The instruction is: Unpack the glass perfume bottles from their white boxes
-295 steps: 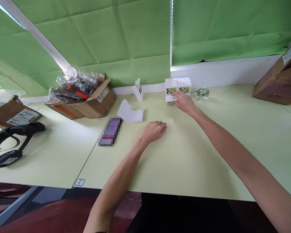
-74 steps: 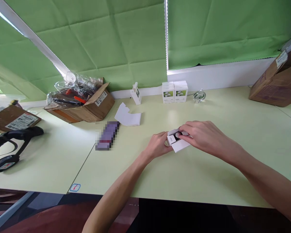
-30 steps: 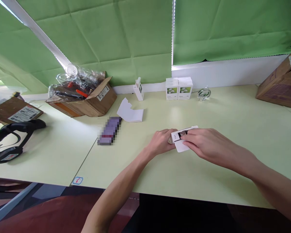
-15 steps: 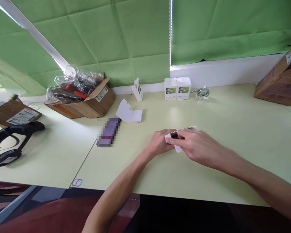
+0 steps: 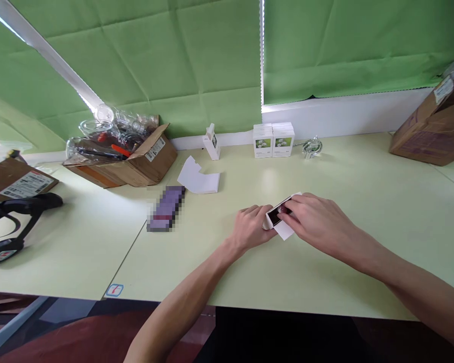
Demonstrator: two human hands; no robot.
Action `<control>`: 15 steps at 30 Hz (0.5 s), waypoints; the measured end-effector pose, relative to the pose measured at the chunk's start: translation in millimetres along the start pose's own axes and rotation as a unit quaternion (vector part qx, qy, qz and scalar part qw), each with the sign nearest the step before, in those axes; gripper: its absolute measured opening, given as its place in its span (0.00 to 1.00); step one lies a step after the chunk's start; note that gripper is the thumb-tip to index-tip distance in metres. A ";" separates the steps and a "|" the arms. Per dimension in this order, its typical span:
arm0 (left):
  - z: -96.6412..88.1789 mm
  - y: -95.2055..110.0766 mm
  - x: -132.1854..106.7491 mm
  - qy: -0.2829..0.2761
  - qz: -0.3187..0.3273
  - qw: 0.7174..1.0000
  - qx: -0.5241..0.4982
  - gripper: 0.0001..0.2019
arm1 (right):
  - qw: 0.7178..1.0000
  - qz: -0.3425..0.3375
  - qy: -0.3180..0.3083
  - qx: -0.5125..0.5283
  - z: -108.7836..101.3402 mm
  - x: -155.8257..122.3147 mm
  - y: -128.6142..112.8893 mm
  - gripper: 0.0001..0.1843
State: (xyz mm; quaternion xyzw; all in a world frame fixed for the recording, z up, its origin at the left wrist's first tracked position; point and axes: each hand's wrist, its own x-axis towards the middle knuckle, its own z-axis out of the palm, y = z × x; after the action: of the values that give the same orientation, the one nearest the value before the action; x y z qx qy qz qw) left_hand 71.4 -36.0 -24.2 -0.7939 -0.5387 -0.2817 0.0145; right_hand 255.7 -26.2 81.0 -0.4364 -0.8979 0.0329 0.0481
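Note:
Above the near part of the table, my left hand (image 5: 250, 227) is wrapped round one end of a small white carton (image 5: 285, 231). Its open side faces up and shows a dark inside, with a white flap hanging toward me. My right hand (image 5: 318, 216) reaches over from the right, thumb and fingertips pinched together at the opening. A small pale and reddish spot shows at these fingertips; what they grip is too small and covered to make out. The carton's far end is hidden behind the right hand.
Farther back stand white picture-printed boxes (image 5: 273, 141), a slim open white box (image 5: 212, 143) and a coiled clear-wrapped cable (image 5: 311, 147). Left are a folded white card (image 5: 202, 180), a blurred purple phone-like object (image 5: 167, 207), a cardboard box (image 5: 147, 160) and a black headset (image 5: 20, 222). Another cardboard box (image 5: 431, 126) stands right.
The carton has tilted, so its dark open inside shows more. My right fingertips have shifted from its near left edge into the opening. The view has moved slightly.

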 end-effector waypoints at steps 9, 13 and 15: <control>4.5 11.5 -5.9 0.023 0.022 0.996 0.089 0.10 | 0.996 0.059 -0.053 0.041 -3.8 9.5 -2.1 0.17; 6.2 17.7 -7.5 0.031 0.015 0.992 0.123 0.10 | 0.994 0.095 -0.057 0.023 0.3 11.9 -8.1 0.16; 6.1 20.7 -7.1 0.029 0.004 0.992 0.125 0.11 | 0.993 0.104 -0.062 0.019 3.3 13.1 -9.7 0.16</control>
State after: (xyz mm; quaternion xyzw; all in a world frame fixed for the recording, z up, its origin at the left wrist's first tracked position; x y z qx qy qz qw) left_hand 90.0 -48.7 -26.8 -0.7796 -0.5657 -0.2349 0.1304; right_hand 239.7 -21.9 79.5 -0.5231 -0.8483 0.0817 -0.0025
